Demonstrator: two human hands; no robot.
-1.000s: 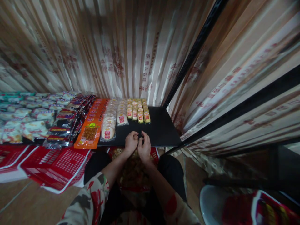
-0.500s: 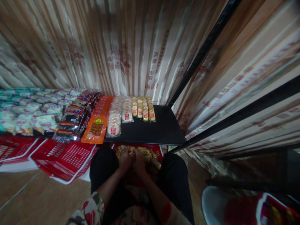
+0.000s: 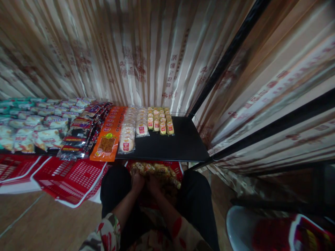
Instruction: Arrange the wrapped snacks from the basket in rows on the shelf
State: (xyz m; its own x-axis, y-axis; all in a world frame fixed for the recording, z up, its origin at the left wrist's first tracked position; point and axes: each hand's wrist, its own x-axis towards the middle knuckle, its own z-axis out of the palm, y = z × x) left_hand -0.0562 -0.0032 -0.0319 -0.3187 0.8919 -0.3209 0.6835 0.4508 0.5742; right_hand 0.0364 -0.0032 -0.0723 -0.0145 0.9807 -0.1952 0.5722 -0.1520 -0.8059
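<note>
My left hand point(image 3: 137, 181) and my right hand point(image 3: 153, 182) sit close together between my knees, down in a red basket point(image 3: 176, 168) heaped with small yellow snack packets point(image 3: 157, 170). Both hands look curled among the packets; what the fingers hold is too dark to make out. Just beyond them is a low black shelf point(image 3: 180, 144) with rows of small yellow packets point(image 3: 160, 122), round white cakes point(image 3: 128, 134) and an orange packet point(image 3: 107, 145).
Dark packets point(image 3: 78, 134) and pale snack bags point(image 3: 31, 130) fill the shelf's left part. Empty red baskets point(image 3: 70, 176) lie on the wooden floor at the left. A striped curtain hangs behind. A white stool point(image 3: 239, 226) stands at the lower right.
My hands have dropped from the shelf's front edge down into the basket of packets between my knees. The view shifted slightly.
</note>
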